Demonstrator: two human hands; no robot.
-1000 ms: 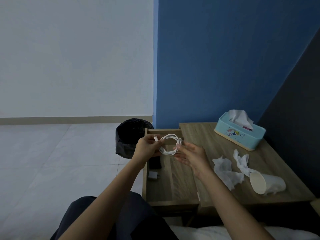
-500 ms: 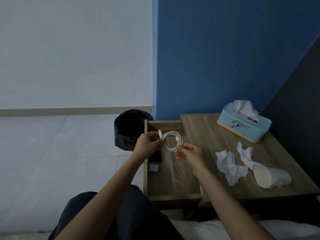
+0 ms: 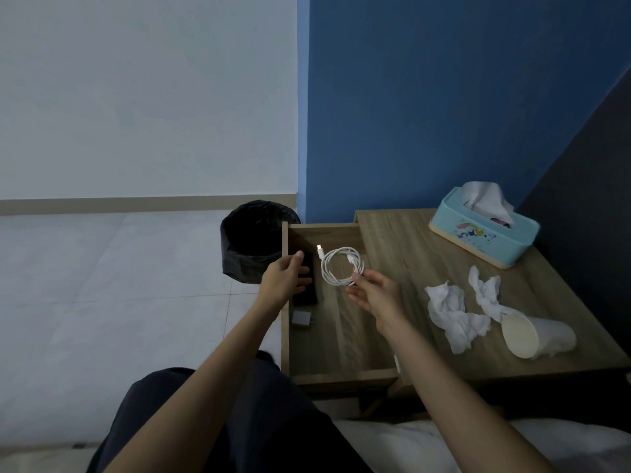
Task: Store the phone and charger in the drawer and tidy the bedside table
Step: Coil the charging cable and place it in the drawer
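The wooden drawer (image 3: 341,375) of the bedside table (image 3: 403,240) stands pulled out. A coiled white charger cable (image 3: 341,268) hangs over the drawer, pinched at its lower edge by my right hand (image 3: 374,295). My left hand (image 3: 283,279) is off the cable, fingers spread, over the dark phone (image 3: 305,285) that lies along the drawer's left side. A small grey charger plug (image 3: 302,319) lies in the drawer just in front of the phone.
Two crumpled white tissues (image 3: 454,315) and a tipped-over white paper cup (image 3: 536,336) lie on the tabletop. A light-blue tissue box (image 3: 485,233) stands at the back right. A black-lined bin (image 3: 252,240) stands on the floor left of the drawer.
My left hand has let go of the cable and moved left over the phone. The right hand alone holds the coil now, slightly lower.
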